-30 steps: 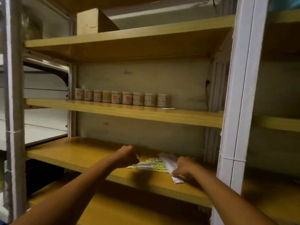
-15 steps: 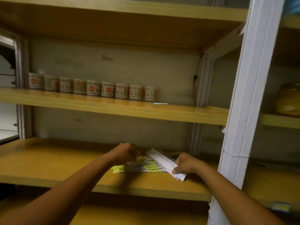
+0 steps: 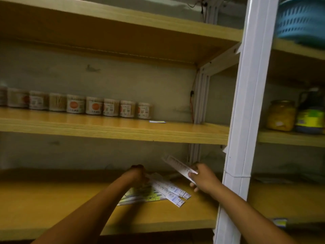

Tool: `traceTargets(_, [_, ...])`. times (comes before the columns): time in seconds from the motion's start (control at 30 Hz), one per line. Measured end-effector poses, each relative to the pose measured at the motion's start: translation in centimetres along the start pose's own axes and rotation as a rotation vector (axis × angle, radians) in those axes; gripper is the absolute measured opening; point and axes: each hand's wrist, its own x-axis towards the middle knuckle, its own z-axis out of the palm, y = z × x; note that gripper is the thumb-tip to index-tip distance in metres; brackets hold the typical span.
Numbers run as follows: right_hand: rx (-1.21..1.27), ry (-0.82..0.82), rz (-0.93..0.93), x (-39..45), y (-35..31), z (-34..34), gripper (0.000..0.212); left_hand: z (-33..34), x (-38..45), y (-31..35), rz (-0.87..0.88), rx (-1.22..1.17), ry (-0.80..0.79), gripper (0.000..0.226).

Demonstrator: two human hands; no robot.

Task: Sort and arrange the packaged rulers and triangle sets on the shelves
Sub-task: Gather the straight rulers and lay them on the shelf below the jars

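Observation:
My right hand [image 3: 204,178] grips one white packaged ruler [image 3: 177,166] and holds it tilted above the lower wooden shelf [image 3: 52,205], its far end pointing up and left. Below it, a few more white packaged rulers [image 3: 168,190] lie fanned on the shelf, over a flat pile of yellow-labelled packets [image 3: 140,197]. My left hand [image 3: 136,173] reaches to the far end of that pile with its fingers curled; what they hold is hidden behind the hand.
A row of several small labelled jars [image 3: 93,107] lines the middle shelf, with a small flat card [image 3: 157,122] near them. A white upright post [image 3: 246,120] stands right of my right hand. Beyond it are a yellow jar [image 3: 280,115], a dark bottle [image 3: 310,117] and a blue basket [image 3: 302,20].
My right hand has lifted one white ruler packet off the pile and raised it. The left hand stays at the pile's far end. The camera has shifted right.

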Motion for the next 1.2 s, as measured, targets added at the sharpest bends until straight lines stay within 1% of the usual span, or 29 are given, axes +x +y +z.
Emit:
traceTargets(0.1, [-0.001,0.019,0.007,-0.4,0.0,0.0,0.027,1.4,2.2,-0.5,-0.035,0.009,-0.017,0.059])
traceTargets(0.17, [-0.008,0.037,0.007,-0.5,0.0,0.0,0.024,2.2,2.9,-0.6,-0.065,-0.007,-0.001,0.066])
traceTargets(0.27, [-0.028,0.061,0.008,-0.8,-0.2,-0.2,0.021,3.0,3.3,-0.3,-0.096,-0.043,0.033,0.069])
traceTargets(0.37, [-0.046,0.072,0.006,-0.9,-0.2,-0.3,0.018,3.3,3.8,0.0,-0.145,-0.072,0.020,0.067])
traceTargets(0.43, [-0.045,0.080,0.002,-1.0,-0.3,-0.3,0.014,3.2,3.7,0.2,-0.173,-0.131,-0.003,0.064])
traceTargets(0.57, [-0.032,0.082,-0.001,-1.2,0.0,-0.2,0.012,3.1,3.6,0.1,-0.193,-0.280,-0.011,0.051])
traceTargets(0.67, [0.007,0.077,0.004,-1.2,0.2,-0.2,0.014,3.0,3.5,-0.7,-0.178,-0.324,0.035,0.041])
traceTargets(0.7, [0.022,0.076,0.003,-1.2,0.3,-0.1,0.016,2.9,3.4,-0.9,-0.169,-0.364,0.046,0.037])
traceTargets(0.77, [0.049,0.075,-0.010,-1.3,0.3,0.0,0.020,2.6,3.0,-1.4,-0.150,-0.524,0.059,0.035])
traceTargets(0.83, [0.077,0.078,-0.025,-1.4,0.2,0.3,0.023,2.0,2.2,-2.1,-0.171,-0.743,0.107,0.040])
traceTargets(0.9, [0.108,0.083,-0.037,-1.6,0.0,0.6,0.024,1.3,0.9,-3.0,-0.192,-0.897,0.163,0.042])
traceTargets(1.03, [0.185,0.062,-0.053,-2.0,-0.4,0.8,0.026,-0.8,-3.3,-3.0,-0.176,-1.053,0.180,0.033])
traceTargets(1.13, [0.228,0.035,-0.077,-2.6,-0.8,0.5,0.026,-2.4,-6.4,-2.7,-0.151,-1.119,0.183,0.024])
traceTargets(1.2, [0.248,0.030,-0.105,-3.0,-0.9,0.1,0.024,-3.3,-8.5,-2.4,-0.138,-1.172,0.196,0.023])
